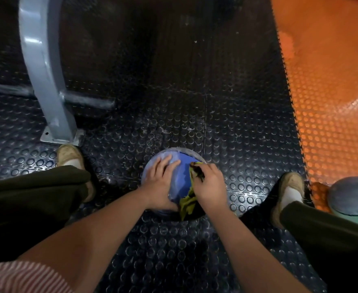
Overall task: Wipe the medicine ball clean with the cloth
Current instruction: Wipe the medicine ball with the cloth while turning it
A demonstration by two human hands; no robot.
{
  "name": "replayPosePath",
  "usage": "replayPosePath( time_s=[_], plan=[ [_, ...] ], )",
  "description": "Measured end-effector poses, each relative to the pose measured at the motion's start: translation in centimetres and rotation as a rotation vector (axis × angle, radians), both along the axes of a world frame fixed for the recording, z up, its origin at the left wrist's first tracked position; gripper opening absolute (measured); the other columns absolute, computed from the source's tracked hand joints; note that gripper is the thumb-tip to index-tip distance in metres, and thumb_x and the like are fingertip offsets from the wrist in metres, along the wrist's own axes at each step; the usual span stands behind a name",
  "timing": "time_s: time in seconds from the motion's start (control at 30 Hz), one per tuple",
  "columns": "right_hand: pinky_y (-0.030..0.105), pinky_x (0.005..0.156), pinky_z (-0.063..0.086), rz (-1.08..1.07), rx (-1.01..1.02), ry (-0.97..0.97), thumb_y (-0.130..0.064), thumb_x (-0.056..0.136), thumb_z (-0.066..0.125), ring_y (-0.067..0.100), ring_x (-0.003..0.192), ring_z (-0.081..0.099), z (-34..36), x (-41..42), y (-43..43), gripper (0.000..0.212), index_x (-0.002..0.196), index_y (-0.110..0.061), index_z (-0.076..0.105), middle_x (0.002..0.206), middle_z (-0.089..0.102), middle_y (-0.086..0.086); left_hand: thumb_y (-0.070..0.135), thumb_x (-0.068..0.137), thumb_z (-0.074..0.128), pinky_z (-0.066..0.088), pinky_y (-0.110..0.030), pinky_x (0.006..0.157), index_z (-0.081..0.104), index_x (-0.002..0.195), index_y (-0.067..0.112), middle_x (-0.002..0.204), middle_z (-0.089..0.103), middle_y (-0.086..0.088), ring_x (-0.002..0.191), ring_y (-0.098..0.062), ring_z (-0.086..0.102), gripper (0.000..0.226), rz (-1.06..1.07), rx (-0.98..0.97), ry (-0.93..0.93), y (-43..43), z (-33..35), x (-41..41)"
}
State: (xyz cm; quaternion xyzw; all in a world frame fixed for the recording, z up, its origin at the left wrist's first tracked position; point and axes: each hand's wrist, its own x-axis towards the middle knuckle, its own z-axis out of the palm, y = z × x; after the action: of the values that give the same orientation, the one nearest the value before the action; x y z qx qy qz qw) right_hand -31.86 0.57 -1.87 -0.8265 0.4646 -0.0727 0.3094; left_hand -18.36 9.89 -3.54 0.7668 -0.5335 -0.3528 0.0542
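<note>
A blue medicine ball (181, 176) sits on the dark studded floor mat between my two feet. My left hand (160, 182) lies flat on the ball's left side, fingers spread and straight, steadying it. My right hand (211, 185) grips a yellow-green cloth (187, 203) and presses it against the ball's right side. Part of the cloth hangs down below my right hand over the ball's near edge. The ball's near and right sides are hidden by my hands and the cloth.
A grey metal frame leg (47, 81) is bolted to the floor at the left, close to my left foot (72, 157). An orange studded mat (332, 92) covers the right side. A second grey-green ball (351, 195) lies beside my right foot (290, 187).
</note>
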Motion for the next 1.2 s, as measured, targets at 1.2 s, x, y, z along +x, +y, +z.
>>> replayPosePath(
  time_s=[1.2],
  plan=[
    [0.038, 0.079, 0.045, 0.243, -0.071, 0.269, -0.009, 0.095, 0.043, 0.03, 0.107, 0.043, 1.9, 1.8, 0.3, 0.039, 0.129, -0.024, 0.056, 0.121, 0.047, 0.005, 0.046, 0.071, 0.081, -0.01, -0.039, 0.118, -0.017, 0.151, 0.019, 0.159, -0.021, 0.001, 0.146, -0.024, -0.024, 0.129, 0.285, -0.052, 0.128, 2.1, -0.8, -2.8]
  ],
)
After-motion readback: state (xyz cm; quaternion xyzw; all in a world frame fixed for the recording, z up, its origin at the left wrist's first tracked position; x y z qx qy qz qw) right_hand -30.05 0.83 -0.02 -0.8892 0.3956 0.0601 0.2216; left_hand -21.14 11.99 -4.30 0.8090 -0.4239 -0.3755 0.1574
